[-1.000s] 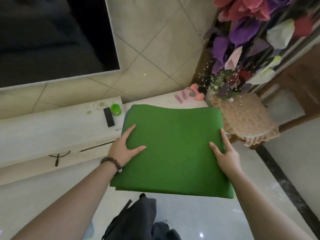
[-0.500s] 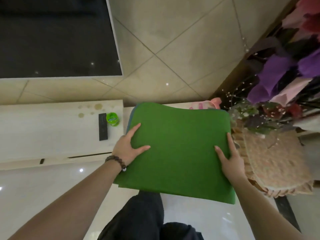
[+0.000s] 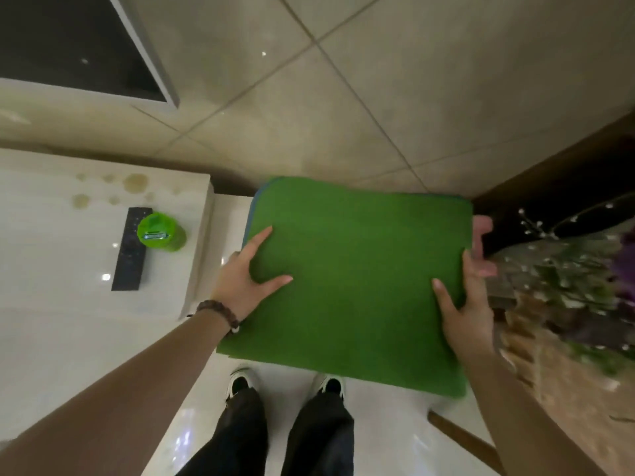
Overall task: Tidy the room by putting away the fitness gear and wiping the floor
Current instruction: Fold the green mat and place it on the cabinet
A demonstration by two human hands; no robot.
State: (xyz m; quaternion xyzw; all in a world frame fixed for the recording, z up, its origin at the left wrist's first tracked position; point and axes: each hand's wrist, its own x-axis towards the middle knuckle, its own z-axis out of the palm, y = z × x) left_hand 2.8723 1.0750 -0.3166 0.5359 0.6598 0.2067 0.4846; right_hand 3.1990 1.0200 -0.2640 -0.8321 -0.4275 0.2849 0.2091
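A folded green mat (image 3: 354,280), with a blue layer showing at its far left corner, fills the middle of the head view. My left hand (image 3: 245,280) grips its left edge, thumb lying on top. On the right edge my right hand (image 3: 464,304) holds it the same way. The mat is held flat over the low white ledge (image 3: 230,231) against the tiled wall, above my feet. What lies under the mat is hidden.
A white TV cabinet (image 3: 68,269) stands at left with a black remote (image 3: 131,249) and a green container (image 3: 159,232) on it. A pink object (image 3: 481,235) peeks out right of the mat. A flower arrangement (image 3: 584,276) on a woven stand (image 3: 556,365) crowds the right side.
I have stepped closer to the wall and the mat has moved forward over the white ledge. The pink object is now mostly hidden behind the mat. Both hands keep their grip.
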